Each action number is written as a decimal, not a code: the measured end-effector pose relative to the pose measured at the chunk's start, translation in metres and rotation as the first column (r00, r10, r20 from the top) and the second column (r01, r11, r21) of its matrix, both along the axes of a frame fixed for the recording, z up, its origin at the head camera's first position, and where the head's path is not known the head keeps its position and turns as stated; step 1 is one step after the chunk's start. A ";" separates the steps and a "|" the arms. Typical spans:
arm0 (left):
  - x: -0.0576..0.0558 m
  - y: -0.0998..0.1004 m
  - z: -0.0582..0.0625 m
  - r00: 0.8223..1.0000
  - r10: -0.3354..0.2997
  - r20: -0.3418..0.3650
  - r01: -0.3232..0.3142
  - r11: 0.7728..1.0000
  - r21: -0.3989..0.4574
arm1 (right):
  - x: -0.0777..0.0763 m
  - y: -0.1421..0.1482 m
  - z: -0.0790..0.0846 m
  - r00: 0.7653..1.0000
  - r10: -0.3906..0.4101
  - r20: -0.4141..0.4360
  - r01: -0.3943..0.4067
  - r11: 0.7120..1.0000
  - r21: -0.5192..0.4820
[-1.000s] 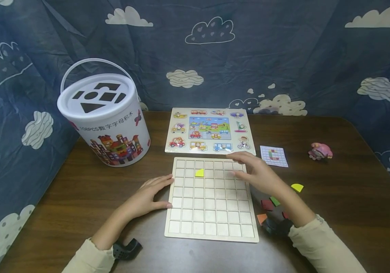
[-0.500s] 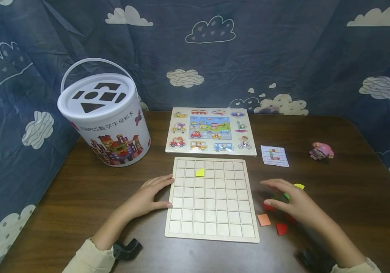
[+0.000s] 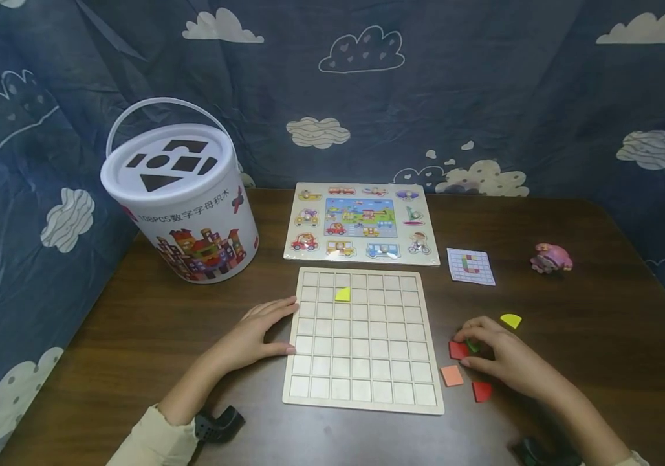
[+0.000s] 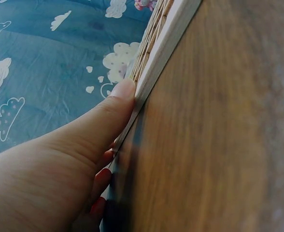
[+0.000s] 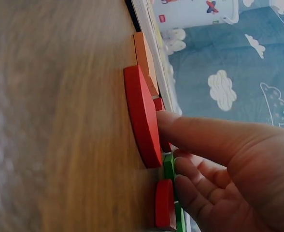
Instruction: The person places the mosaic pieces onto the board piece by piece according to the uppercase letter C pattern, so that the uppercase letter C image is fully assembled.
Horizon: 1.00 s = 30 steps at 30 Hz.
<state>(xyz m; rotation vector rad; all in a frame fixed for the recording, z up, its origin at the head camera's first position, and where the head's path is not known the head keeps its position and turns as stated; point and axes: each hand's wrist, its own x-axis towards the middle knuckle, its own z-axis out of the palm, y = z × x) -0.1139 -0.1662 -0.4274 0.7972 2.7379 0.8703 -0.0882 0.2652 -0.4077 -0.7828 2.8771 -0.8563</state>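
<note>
A wooden grid board (image 3: 361, 375) lies mid-table, with one yellow quarter-circle tile (image 3: 342, 295) in an upper cell. My left hand (image 3: 253, 333) rests along the board's left edge; in the left wrist view the thumb (image 4: 120, 94) touches its side. At the right, my right hand (image 3: 501, 356) has thumb and index finger at opposite edges of a red square tile (image 3: 457, 350), which lies flat on the table. A green tile (image 3: 473, 346) is partly hidden under its fingers. Close by are an orange square tile (image 3: 451, 375) and a red quarter-circle tile (image 3: 482, 391).
Another yellow quarter-circle tile (image 3: 510, 320) lies beyond the right hand. A pattern card (image 3: 471, 266) and a pink toy figure (image 3: 551, 258) sit farther back. Behind the board lies a vehicle puzzle (image 3: 361, 255); a white block bucket (image 3: 193, 207) stands at the left.
My right hand has left the top of the board, moved right and down, and lowered its thumb and index finger to the red square tile. The left hand stays at the board's edge.
</note>
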 end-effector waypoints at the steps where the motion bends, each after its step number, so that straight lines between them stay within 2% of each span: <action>1: 0.000 0.000 0.000 1.000 0.000 -0.002 0.000 1.000 0.001 | 0.000 0.000 0.000 1.000 -0.004 0.004 0.004 1.000 0.003; 8: 0.000 -0.001 0.001 1.000 -0.003 -0.009 0.003 1.000 0.004 | -0.004 -0.006 0.007 0.999 -0.023 0.030 0.023 1.000 0.000; 13: 0.000 -0.001 0.000 1.000 -0.001 -0.004 0.001 1.000 0.002 | -0.010 -0.017 0.022 0.998 -0.030 0.050 0.032 0.999 -0.040; 20: 0.000 -0.001 0.000 1.000 0.002 -0.001 -0.002 1.000 0.006 | -0.029 -0.043 0.050 0.997 0.005 -0.073 -0.013 0.993 -0.116; 23: 0.000 -0.001 0.000 1.000 0.003 -0.002 -0.003 1.000 0.001 | -0.036 -0.060 0.059 0.996 0.016 -0.092 -0.030 0.988 -0.150; 27: 0.000 -0.001 0.000 1.000 -0.003 -0.004 0.003 1.000 -0.003 | -0.043 -0.084 0.064 0.994 0.037 -0.099 -0.058 0.975 -0.216; 30: -0.001 -0.001 0.000 1.000 -0.009 -0.005 0.009 1.000 -0.001 | -0.049 -0.101 0.060 0.994 0.039 -0.098 -0.064 0.961 -0.268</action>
